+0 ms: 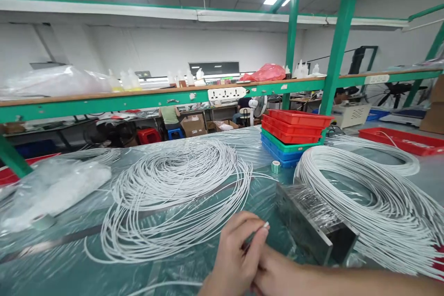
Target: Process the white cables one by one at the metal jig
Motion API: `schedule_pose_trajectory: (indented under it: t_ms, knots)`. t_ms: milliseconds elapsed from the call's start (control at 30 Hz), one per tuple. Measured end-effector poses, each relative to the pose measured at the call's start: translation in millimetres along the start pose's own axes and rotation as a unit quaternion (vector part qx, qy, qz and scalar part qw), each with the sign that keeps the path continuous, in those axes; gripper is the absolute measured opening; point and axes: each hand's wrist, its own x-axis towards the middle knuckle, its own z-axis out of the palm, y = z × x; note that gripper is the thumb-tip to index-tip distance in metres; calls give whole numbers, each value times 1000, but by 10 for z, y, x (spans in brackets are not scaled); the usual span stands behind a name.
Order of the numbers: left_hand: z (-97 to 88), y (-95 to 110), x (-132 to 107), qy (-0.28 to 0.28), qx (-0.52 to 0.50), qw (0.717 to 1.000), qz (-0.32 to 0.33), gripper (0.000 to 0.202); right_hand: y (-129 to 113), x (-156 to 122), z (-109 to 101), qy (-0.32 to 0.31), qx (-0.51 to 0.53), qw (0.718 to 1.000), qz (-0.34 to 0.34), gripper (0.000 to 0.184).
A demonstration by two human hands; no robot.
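Note:
Near the bottom middle, my left hand (237,247) is closed in a pinch, thumb against forefinger, on a small white piece (266,225) whose tip pokes out. Pressed against it from behind, my right hand (268,263) is curled, with most of its fingers hidden. Whatever it grips is out of sight. A white cable (166,284) runs along the bottom edge and disappears beneath the left hand. Ahead of the hands lies a large loose coil of white cable (176,180) on the plastic-covered green table (192,275).
At right are a metal channel block (308,222) and another thick cable coil (374,203). Stacked red, green and blue trays (294,134) stand behind a tape roll (275,166). A plastic bag (58,185) lies left. A green shelf beam (156,100) crosses the back; a person (169,115) sits beyond.

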Motion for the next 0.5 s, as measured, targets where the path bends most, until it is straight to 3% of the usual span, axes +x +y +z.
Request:
schedule_pose_trajectory:
  t_ms: [133,200,300,400,500]
  knots:
    - [-255,-121,-487,-61,37,996,-62,40,-20,61,2,16,68,996,55,29]
    - [-396,-315,-811,-101,78,983,-128,47,-42,94,-119,22,107,991,71,42]
    - [-708,-684,-1338,-117,133,957,-229,39,-154,103,-430,54,156,983,83,53]
    - [-1224,-1021,-1847,-73,197,933,-293,38,-272,115,-860,121,210,964,112,48]
    - [-1887,-1222,-2262,-4,313,886,-343,34,-230,168,-1349,202,232,941,138,40]
